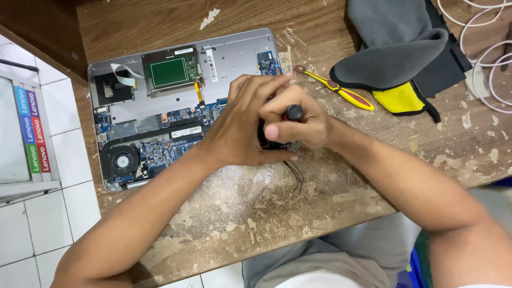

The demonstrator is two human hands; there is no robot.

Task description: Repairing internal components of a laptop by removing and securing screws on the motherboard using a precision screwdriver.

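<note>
Clenched around a black-handled screwdriver [294,112], the right hand [298,125] holds the tool upright, its rounded butt showing between thumb and forefinger. Beside it the left hand [242,125] is cupped over a small dark part [266,140], fingers curled down and pressing against the right hand; what exactly lies under the palm is mostly hidden, though a round metallic edge shows at the lower right and thin dark wires [296,173] trail out toward the person. Both hands work at the right-hand end of an opened laptop base [176,101], which lies with its circuit board, black fan at the lower left, green touchpad board and a pale ribbon cable all exposed.

Just beyond the hands, a yellow-and-red handled tool [341,92] lies slanted on the bench. Farther right sits a grey and yellow pouch [397,64], and white cables [485,58] loop at the far right edge.

Everything rests on a worn wooden tabletop [256,213], its brown veneer scraped away in wide pale patches and flecked with chips. To the left, past the table edge, is a white tiled floor [58,213] and a pale cabinet bearing a strip of coloured labels [33,130]. Grey trousers [341,256] show at the bottom.
</note>
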